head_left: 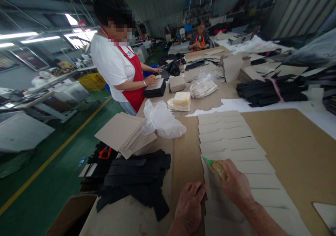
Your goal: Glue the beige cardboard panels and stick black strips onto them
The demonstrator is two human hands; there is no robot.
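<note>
My right hand point(237, 185) is closed around a squeeze bottle point(219, 169) of yellowish glue with a green nozzle. The nozzle tip points left and hangs by the left edge of a column of overlapping beige card pieces point(231, 152), laid out like shingles. Beside that same edge, my left hand point(189, 204) rests on the brown board with its fingers loosely bent and nothing seen in it. To the left of this hand lies a loose pile of black strips point(139, 180).
Beige boards point(123, 131) are stacked at the left, against a crumpled plastic bag point(164, 120). Beyond are a cream-coloured block point(181, 101) and a banded bundle of black strips point(270, 90). A co-worker in a red apron point(133, 75) stands across at left; another person sits farther back.
</note>
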